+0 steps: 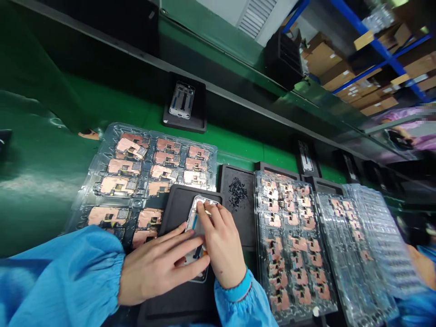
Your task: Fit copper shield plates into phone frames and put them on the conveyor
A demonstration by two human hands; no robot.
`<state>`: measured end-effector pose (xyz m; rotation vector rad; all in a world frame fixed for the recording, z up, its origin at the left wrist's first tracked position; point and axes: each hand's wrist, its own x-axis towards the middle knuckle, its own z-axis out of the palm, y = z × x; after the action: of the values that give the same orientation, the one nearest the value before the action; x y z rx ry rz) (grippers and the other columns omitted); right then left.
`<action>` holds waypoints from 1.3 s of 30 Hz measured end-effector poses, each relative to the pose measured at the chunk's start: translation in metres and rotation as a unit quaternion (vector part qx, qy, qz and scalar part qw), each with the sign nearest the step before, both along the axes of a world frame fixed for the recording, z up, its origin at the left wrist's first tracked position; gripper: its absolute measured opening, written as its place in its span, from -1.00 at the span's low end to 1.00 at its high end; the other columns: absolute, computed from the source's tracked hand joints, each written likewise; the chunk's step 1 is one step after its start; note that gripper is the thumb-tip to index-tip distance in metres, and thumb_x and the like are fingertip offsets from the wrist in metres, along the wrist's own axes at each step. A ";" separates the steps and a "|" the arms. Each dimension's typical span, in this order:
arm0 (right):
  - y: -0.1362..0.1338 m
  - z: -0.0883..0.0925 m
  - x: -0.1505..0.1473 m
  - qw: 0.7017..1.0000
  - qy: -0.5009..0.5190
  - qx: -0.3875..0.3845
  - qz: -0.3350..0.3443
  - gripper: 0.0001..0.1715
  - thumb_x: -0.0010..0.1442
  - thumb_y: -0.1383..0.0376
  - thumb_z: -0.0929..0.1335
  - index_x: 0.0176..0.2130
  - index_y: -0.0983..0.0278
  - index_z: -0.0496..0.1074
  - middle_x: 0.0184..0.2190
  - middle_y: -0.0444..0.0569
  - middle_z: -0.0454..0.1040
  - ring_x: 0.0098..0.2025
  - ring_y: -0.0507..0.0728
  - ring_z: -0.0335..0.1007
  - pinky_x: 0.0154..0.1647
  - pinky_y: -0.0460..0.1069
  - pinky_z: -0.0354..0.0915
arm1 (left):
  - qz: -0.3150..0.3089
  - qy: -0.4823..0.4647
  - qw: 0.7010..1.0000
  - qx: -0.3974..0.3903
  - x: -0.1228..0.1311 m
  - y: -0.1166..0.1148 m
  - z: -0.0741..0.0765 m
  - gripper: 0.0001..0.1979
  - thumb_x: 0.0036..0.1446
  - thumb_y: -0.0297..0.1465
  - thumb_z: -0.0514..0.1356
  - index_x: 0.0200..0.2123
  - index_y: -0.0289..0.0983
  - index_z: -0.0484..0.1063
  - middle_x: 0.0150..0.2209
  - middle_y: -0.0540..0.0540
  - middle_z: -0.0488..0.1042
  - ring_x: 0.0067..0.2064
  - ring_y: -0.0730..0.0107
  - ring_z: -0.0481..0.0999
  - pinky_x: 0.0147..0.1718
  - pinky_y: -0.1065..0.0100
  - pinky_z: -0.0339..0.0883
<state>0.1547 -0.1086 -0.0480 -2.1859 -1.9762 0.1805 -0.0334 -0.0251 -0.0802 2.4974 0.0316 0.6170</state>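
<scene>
A phone frame [194, 221] with a silver rim lies on a black foam tray [180, 198], partly hidden beneath both hands. My left hand [160, 261] reaches across its lower half from the left, fingers stretched out and spread, touching it. From the right, my right hand [221, 231] presses its fingers together on the frame's upper part; its thumb is mostly hidden. A small orange spot shows between the hands, too small to name. Behind my left hand sits a clear plastic tray [102, 156] of copper-coloured circuit boards [117, 185].
Right of the hands is a black tray [228, 175] with small black pieces [237, 193]. Beyond it are more clear trays [296, 229] of boards. Another phone frame [183, 100] lies on foam across the green bench. Other people's arms [420, 265] appear at the right edge.
</scene>
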 end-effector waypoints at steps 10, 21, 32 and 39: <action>-0.050 -0.010 0.014 0.936 0.219 0.220 -0.167 -0.58 0.46 0.43 0.17 0.13 0.18 0.46 0.09 0.10 0.46 0.17 0.28 0.37 0.15 0.27 0.38 | 0.136 0.113 0.979 0.103 0.007 0.009 0.008 -0.28 0.21 -0.38 0.15 0.41 -0.41 0.13 0.47 -0.34 0.00 0.48 -0.28 -0.08 0.40 -0.31 -0.13; -0.076 -0.018 -0.021 0.931 0.260 0.130 -0.221 -0.54 0.52 0.25 0.19 0.33 0.20 0.24 0.00 0.13 0.39 -0.06 0.23 0.46 -0.12 0.10 0.51 | 0.192 0.154 0.967 0.071 0.008 0.012 0.010 -0.56 0.41 -0.22 0.05 0.22 -0.30 0.42 0.41 -0.26 0.18 0.41 -0.17 0.14 0.32 -0.23 0.14; -0.091 -0.022 -0.014 0.870 0.408 0.163 -0.224 -0.56 0.49 0.12 0.27 0.29 0.10 0.35 -0.01 0.06 0.48 -0.14 0.17 0.51 -0.18 0.00 0.53 | 0.339 0.194 0.883 -0.263 -0.011 0.013 0.022 -0.34 0.31 -0.01 0.11 0.35 -0.23 0.24 0.01 -0.22 0.51 -0.22 0.16 0.62 -0.25 0.18 0.55; -0.093 -0.036 0.007 0.742 0.561 0.220 -0.294 -0.49 0.48 0.03 0.29 0.27 0.19 0.41 0.01 0.11 0.54 -0.14 0.19 0.54 -0.15 0.01 0.50 | 0.351 0.096 0.837 -0.408 0.068 0.079 0.068 -0.50 0.08 -0.13 0.39 0.04 -0.25 0.57 -0.20 -0.14 0.66 -0.21 0.12 0.67 -0.21 0.25 0.58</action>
<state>0.1618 -0.2016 -0.0842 -1.5799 -0.5472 0.6519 0.0347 0.0538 -0.0121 1.6287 1.0917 0.4707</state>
